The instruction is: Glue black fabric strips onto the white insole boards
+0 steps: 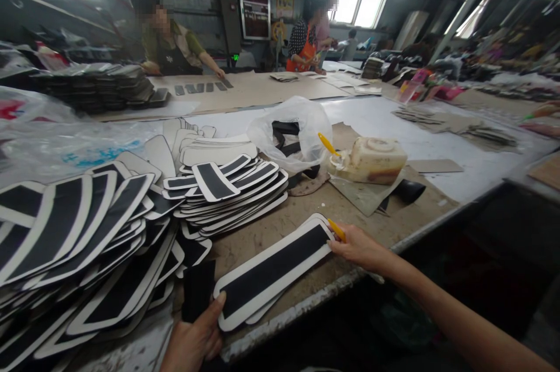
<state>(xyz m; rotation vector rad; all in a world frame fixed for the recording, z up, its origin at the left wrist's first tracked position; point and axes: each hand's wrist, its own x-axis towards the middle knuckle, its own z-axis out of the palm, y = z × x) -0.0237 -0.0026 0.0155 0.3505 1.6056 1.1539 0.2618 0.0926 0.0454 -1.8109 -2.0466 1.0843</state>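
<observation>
A long panel (275, 270) with rounded ends, white at the border and black along its middle, lies over at least one similar piece near the table's front edge. My left hand (195, 334) is closed on its near end, thumb on top and fingers mostly hidden. At the far end, my right hand (356, 248) is closed around a yellow-handled tool (336, 230), its working tip not visible; this hand's fingertips also touch the panel's corner. A strip of black material (198, 290) lies beside my left hand.
Large piles of black-and-white panels (65, 232) and a neater stack (231, 209) stand left. Behind are a plastic bag (258, 127) with black pieces and a stained plastic container (380, 156) holding a yellow stick (327, 143). Co-workers (172, 45) stand across the table.
</observation>
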